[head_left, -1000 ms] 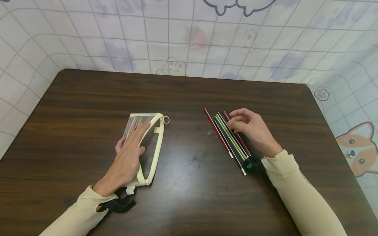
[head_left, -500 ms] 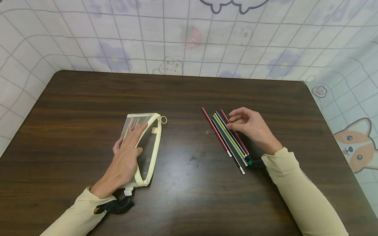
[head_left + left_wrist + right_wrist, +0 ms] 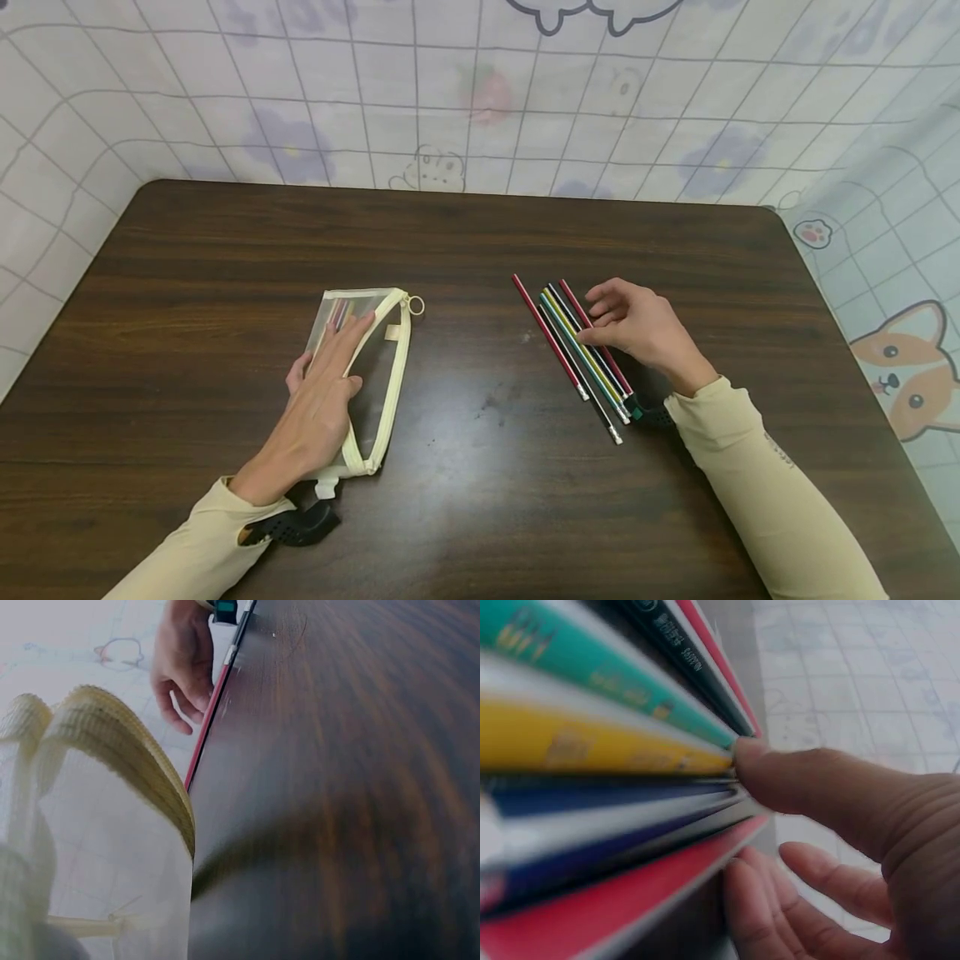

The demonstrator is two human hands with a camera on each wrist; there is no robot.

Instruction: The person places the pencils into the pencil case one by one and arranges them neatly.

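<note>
My left hand (image 3: pixel 318 412) lies with straight fingers on a clear pencil case (image 3: pixel 401 367) with cream edging; its zip side gapes, and several pencils (image 3: pixel 341 313) show inside. On the right, my right hand (image 3: pixel 647 333) is over a slanted row of pencils. Its thumb tip touches the row at the yellow pencil (image 3: pixel 592 742) and green pencil (image 3: pixel 607 671) in the right wrist view. The other fingers are loosely bent beside the outer red pencil (image 3: pixel 630 900). A second red pencil (image 3: pixel 547 335) and a black pencil (image 3: pixel 600 408) lie at the row's left.
The dark wooden table (image 3: pixel 465 250) is bounded at the back by a pale grid-patterned cloth (image 3: pixel 360 92), which also hangs at both sides. A ring pull (image 3: pixel 417 305) sticks out at the case's far corner.
My right hand has shifted slightly, its thumb stretching out across the pencils and its fingers spreading apart a little. The left hand stays on the case. The head view has moved a little.
</note>
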